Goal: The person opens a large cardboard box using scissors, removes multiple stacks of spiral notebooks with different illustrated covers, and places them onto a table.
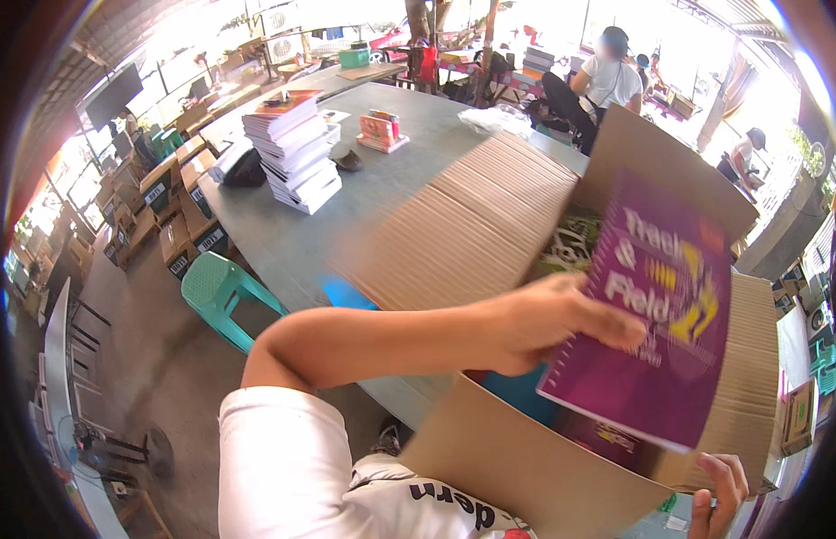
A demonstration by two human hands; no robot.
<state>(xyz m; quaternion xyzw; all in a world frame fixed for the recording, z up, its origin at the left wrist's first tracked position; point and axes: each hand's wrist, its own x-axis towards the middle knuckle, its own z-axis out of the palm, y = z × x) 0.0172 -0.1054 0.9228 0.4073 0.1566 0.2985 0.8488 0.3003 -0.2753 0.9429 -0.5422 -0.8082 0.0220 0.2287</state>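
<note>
My left hand [548,323] is closed on a purple spiral-bound book [656,314], thumb on its cover. The book is tilted above an open cardboard box [544,467], its spine toward my hand. Inside the box lie another purple book [607,437], something blue and, at the far side, a green-and-black patterned cover [572,242]. Beside the near right corner of the box is my right hand [721,494], its fingers bent but apart and nothing seen in them. Part of that hand is cut off by the lower edge.
A grey table [409,171] carries a tall book stack [290,153] and a small pile of orange-covered books [382,131]. A green stool [225,292] stands at its left. Many cartons [180,238] line the floor there. People [607,85] sit or stand farther back.
</note>
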